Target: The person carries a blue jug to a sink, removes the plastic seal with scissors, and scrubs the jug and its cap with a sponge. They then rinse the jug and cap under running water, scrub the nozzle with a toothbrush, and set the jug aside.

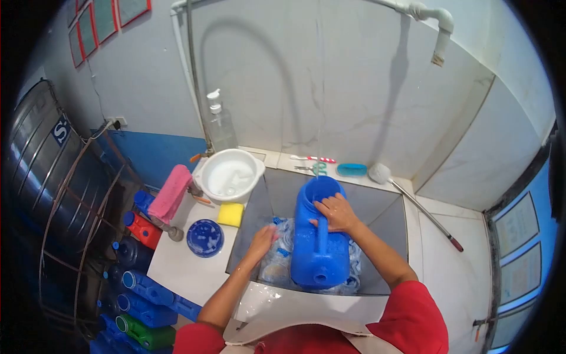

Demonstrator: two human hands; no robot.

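A large blue plastic jug (309, 259) leans in the grey sink (383, 218), its wide mouth toward the wall. My right hand (335, 213) is closed around the top of the jug's handle. A thin stream of water (319, 138) falls from above into the mouth. My left hand (265, 239) is over the left side of the sink, beside the jug and apart from it, with fingers loosely bent and nothing visible in them. Foamy water (277, 268) surrounds the jug's base, with small blue pieces in it that I cannot make out.
Left of the sink are a white basin (231, 175) of suds, a yellow sponge (230, 215), a blue lid (205, 238) and a pink cloth (171, 192). Along the back ledge lie a blue brush (352, 170) and a long-handled brush (418, 205). Several jugs (147, 310) stand lower left.
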